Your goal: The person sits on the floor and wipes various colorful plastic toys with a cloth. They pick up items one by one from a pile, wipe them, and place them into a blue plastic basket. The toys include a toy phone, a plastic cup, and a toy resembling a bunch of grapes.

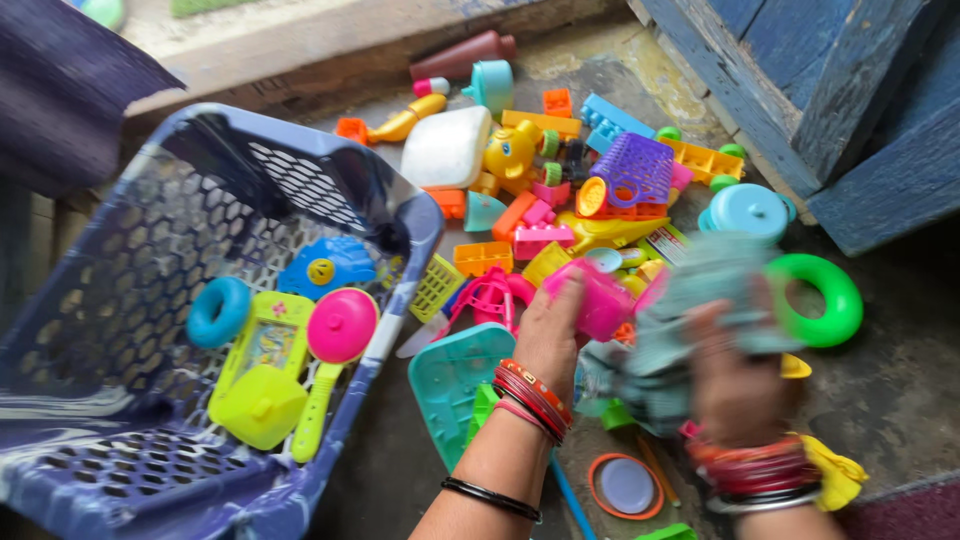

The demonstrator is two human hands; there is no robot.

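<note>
Left hand gripping pink block over toy pile on floor; right hand, blurred, clutching teal toy. Picking-up step underway, judging by basket lying tilted just left; next move probably needing carry across its rim.

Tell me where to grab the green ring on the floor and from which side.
Grip the green ring across its outer right band, coming from the right and above. It lies flat with its hole open, so a finger can hook through. Its left edge sits behind the blurred right hand and the teal toy it holds.
</note>
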